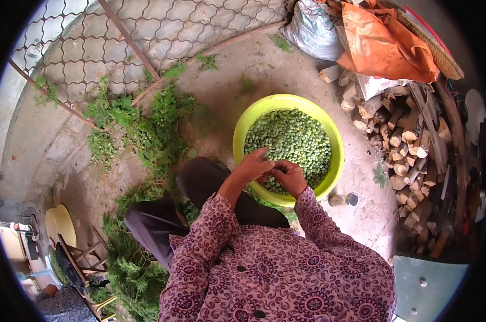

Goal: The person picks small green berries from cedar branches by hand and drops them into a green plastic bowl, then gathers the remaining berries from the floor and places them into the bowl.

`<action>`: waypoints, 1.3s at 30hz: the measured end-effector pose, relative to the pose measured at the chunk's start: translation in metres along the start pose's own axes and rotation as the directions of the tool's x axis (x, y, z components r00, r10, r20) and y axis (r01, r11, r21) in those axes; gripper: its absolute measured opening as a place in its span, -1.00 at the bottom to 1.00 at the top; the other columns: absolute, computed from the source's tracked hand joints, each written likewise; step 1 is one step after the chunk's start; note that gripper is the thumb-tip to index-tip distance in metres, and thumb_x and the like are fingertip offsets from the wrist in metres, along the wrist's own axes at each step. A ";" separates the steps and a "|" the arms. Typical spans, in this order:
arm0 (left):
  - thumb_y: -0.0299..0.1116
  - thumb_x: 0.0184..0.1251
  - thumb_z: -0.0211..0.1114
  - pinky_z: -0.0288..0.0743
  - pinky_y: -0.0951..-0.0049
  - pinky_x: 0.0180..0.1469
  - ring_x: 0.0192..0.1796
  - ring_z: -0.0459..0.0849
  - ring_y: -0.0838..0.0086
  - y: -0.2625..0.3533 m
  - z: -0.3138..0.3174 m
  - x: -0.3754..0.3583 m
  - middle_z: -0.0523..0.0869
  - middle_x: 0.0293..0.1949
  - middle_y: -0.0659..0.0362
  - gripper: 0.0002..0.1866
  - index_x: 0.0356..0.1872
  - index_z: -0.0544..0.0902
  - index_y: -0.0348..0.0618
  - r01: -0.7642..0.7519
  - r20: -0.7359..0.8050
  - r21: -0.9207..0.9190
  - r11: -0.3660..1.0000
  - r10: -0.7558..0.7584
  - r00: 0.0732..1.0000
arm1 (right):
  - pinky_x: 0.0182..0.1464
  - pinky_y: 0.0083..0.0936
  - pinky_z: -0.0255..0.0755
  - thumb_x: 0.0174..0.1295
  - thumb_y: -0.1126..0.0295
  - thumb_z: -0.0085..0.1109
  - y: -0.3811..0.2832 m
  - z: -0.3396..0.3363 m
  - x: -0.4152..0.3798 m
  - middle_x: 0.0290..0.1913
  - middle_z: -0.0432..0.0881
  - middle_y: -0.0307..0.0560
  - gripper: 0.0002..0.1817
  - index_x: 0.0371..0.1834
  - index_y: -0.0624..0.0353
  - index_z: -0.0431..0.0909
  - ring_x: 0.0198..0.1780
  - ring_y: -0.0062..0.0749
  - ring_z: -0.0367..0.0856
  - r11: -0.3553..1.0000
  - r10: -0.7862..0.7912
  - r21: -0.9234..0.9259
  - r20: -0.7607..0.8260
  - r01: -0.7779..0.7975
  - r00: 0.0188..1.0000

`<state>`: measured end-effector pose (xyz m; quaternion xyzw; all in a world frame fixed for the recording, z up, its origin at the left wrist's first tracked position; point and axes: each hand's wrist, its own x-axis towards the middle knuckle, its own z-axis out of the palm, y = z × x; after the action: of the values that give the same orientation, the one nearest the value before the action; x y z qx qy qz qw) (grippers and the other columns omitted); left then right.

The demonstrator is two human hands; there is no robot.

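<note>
A yellow-green plastic basin (335, 140) stands on the ground in front of my knees. It is filled well up with small pale-green seed cones or berries (291, 134); their exact kind is hard to tell. Over the near side of the basin, my left hand (252, 167) and my right hand (290, 177) meet at the fingertips. The left fingers are bent, with the index finger lifted a little. My right thumb and fingers are pinched together. Whatever lies between the fingers is too small or hidden to name.
Cut green leafy branches (162, 126) lie to the left and by my legs. Stacked firewood (406, 155) stands at right, below an orange sheet (382, 45) and a white sack (314, 32). A small jar (338, 200) lies beside the basin. Another person's sleeve (66, 307) shows lower left.
</note>
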<state>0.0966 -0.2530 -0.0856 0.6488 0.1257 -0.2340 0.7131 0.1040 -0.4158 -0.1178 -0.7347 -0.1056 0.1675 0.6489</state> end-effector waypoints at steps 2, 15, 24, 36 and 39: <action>-0.34 0.11 0.23 0.51 0.50 -0.33 -0.36 0.61 0.41 -0.007 0.000 0.003 0.54 -0.15 0.01 -0.44 0.10 0.29 -0.42 -0.066 0.079 -0.022 0.998 0.067 0.995 | -0.49 -0.72 0.38 0.03 0.48 0.16 -0.003 0.001 -0.002 -0.47 0.55 -0.22 -0.91 -0.43 0.27 0.51 -0.52 -0.67 0.48 0.997 -0.028 -0.066 0.023 0.029 0.999; -0.45 0.03 0.28 0.53 0.48 -0.48 -0.52 0.63 0.41 -0.001 -0.002 -0.002 0.62 -0.49 0.06 -0.71 -0.22 0.52 -0.42 0.045 0.149 -0.008 0.999 -0.043 0.988 | -0.48 -0.77 0.36 0.05 0.47 0.11 -0.014 -0.008 -0.011 -0.53 0.53 -0.30 -0.93 -0.41 0.21 0.51 -0.53 -0.73 0.44 0.986 0.147 0.064 0.080 -0.152 0.986; -0.42 0.06 0.22 0.51 0.52 -0.52 -0.58 0.60 0.48 0.001 -0.001 -0.001 0.62 -0.55 0.11 -0.76 -0.26 0.55 -0.38 0.039 0.193 0.221 0.975 -0.083 0.978 | -0.59 -0.74 0.32 0.03 0.49 0.11 0.001 -0.034 -0.007 -0.60 0.50 -0.26 -0.93 -0.43 0.25 0.51 -0.62 -0.69 0.43 0.995 0.096 0.048 -0.216 -0.088 0.972; -0.33 0.19 0.15 0.49 0.45 -0.25 -0.22 0.57 0.41 -0.011 0.004 0.021 0.52 -0.19 0.07 -0.47 0.13 0.26 -0.41 0.037 0.089 0.003 0.999 -0.037 0.995 | -0.25 -0.32 0.44 -0.19 0.28 0.25 0.070 -0.063 -0.086 -0.49 0.57 0.07 -0.82 -0.53 0.11 0.60 -0.37 -0.10 0.56 0.725 0.359 -0.670 0.173 -0.157 0.917; -0.31 0.20 0.15 0.49 0.45 -0.22 -0.20 0.57 0.38 -0.001 0.006 0.018 0.51 -0.17 0.07 -0.52 0.06 0.32 -0.42 0.046 0.057 -0.041 0.998 -0.044 0.997 | -0.29 -0.40 0.47 -0.18 0.30 0.19 0.073 -0.067 -0.056 -0.53 0.58 0.00 -0.83 -0.54 0.14 0.58 -0.44 -0.23 0.57 0.668 0.185 -0.742 0.096 -0.053 0.978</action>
<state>0.1105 -0.2624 -0.0940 0.6239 0.1252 -0.2653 0.7243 0.0736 -0.5079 -0.1772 -0.9223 -0.1684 0.2126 0.2754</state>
